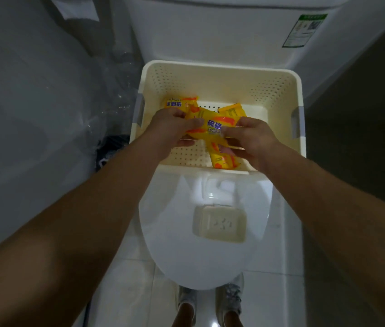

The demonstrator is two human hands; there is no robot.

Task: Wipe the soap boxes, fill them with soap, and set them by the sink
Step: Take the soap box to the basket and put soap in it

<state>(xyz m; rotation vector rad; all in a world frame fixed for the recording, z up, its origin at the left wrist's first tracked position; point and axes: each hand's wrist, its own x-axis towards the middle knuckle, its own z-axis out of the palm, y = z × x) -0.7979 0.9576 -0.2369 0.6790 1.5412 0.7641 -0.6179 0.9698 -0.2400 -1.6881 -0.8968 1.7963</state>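
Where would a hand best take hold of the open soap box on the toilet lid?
Probably by the two long side walls of the soap box, coming straight down from above. It lies flat and open on the toilet lid, its rim raised and nothing crowding it.

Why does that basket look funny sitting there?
The cream basket sits on the closed toilet lid, an odd, overhanging perch. The left hand and right hand grip a yellow soap packet above it.

A yellow soap packet [212, 128] with orange swirls and blue lettering is seen above a cream basket [219, 74] patterned with small perforations. A beige soap box [221, 224] is set on a white toilet lid [175, 232]. A green-bordered label [304, 30] is shown on the white cistern [210, 31].
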